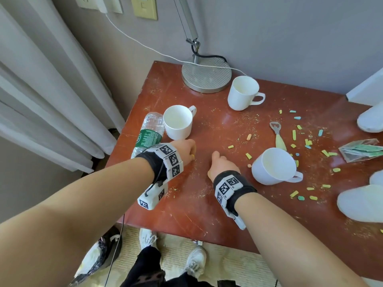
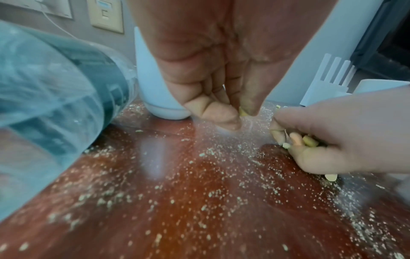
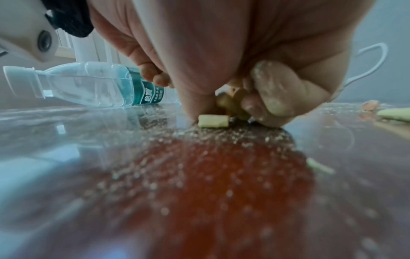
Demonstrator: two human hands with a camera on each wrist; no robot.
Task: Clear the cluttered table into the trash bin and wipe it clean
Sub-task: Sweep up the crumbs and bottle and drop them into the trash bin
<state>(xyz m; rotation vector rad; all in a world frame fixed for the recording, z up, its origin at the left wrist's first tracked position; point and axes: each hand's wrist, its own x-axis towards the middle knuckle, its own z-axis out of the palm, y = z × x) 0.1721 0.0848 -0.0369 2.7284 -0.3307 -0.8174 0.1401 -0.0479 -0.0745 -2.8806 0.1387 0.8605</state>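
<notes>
On the red-brown table (image 1: 186,204), strewn with crumbs, my left hand (image 1: 184,151) pinches a small yellow piece (image 2: 242,113) between thumb and fingertips, just in front of a white cup (image 1: 178,125). My right hand (image 1: 221,164) rests low on the table beside it, its fingers curled round several yellow and orange pieces (image 3: 233,98). One pale yellow piece (image 3: 213,120) lies on the table at the right hand's fingertips. Many coloured pieces (image 1: 294,134) are scattered to the right. A plastic water bottle (image 1: 148,133) lies on its side at the left edge.
Two more white cups (image 1: 243,93) (image 1: 273,165), a bottle opener (image 1: 277,134), a lamp base (image 1: 206,76), a crumpled wrapper (image 1: 361,151) and white slippers (image 1: 362,201) lie on the table. A black bag (image 1: 97,255) sits on the floor at lower left.
</notes>
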